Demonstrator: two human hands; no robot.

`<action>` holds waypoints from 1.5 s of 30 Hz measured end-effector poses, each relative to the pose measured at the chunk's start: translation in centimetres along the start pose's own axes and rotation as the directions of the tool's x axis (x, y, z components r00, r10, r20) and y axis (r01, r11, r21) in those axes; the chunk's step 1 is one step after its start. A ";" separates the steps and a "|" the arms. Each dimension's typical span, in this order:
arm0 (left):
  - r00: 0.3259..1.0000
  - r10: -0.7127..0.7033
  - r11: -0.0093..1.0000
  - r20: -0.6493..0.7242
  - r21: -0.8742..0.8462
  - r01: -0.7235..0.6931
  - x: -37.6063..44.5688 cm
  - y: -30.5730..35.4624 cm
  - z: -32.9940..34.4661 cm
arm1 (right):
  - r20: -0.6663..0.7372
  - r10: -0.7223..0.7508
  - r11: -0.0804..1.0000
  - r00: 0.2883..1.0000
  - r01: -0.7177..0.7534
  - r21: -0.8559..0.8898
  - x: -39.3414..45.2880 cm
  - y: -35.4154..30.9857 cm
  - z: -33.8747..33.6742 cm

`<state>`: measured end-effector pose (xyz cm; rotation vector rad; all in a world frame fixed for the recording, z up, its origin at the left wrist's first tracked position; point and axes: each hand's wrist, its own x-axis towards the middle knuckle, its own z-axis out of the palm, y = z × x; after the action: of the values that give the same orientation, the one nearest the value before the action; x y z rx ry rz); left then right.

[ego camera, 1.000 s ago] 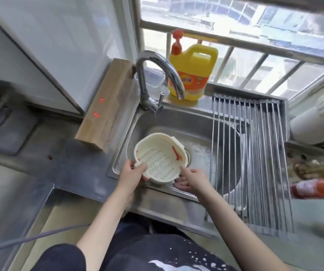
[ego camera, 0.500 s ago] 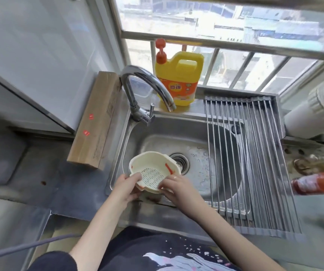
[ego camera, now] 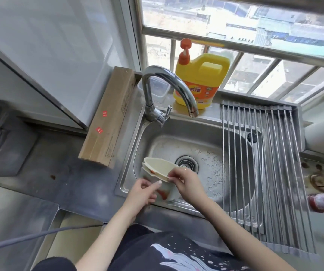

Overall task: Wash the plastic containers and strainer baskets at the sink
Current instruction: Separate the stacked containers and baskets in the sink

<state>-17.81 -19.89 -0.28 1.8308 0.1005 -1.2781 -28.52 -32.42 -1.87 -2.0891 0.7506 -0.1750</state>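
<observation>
Both hands are down at the near-left corner of the sink [ego camera: 176,132], working a cream strainer [ego camera: 158,168] that sits nested in a translucent tub [ego camera: 169,189] — the pair is held just above the basin floor, beside the drain [ego camera: 187,163]. The right hand [ego camera: 184,181] pinches the strainer's near rim between thumb and fingertips; the left hand [ego camera: 140,193] curls round the tub's side, forefinger stretched along the wall. A red smear shows on the strainer's rim and another low in the tub. The step in hand looks like pulling the two apart so each can be washed alone. The tap [ego camera: 169,90] runs dry, with its spout well behind the pieces, and the yellow soap jug [ego camera: 201,81] stands untouched on the sill — so the wash proper seems hardly begun. Next the strainer needs lifting straight up while the tub is held down, then a hand must be freed for the tap lever. The rack [ego camera: 255,173] over the right half waits for clean pieces.
</observation>
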 end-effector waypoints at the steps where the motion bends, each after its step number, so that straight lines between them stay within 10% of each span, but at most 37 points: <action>1: 0.999 0.034 0.998 -0.043 0.062 -0.031 0.3 0.1 0.4 | 0.005 0.008 1.000 1.000 -0.008 0.005 0.2 0.0 -0.1; 26: 0.963 0.009 1.000 -0.268 0.008 -0.007 4.6 1.1 1.3 | -0.133 0.414 0.844 0.901 -0.325 0.426 2.6 2.7 -1.3; 32: 0.948 0.099 0.975 -0.303 0.220 -0.032 4.8 0.5 0.8 | -0.160 0.541 0.783 0.826 -0.424 0.456 4.5 4.8 -3.7; 45: 0.942 0.109 0.912 -0.318 0.408 0.032 5.5 0.0 0.3 | -0.250 0.695 0.710 0.675 -0.699 0.086 6.1 9.9 -2.2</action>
<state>-15.46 -22.24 -4.61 2.3920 -0.0237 -0.9960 -28.90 -41.70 -9.21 -1.6549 1.6737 -0.0153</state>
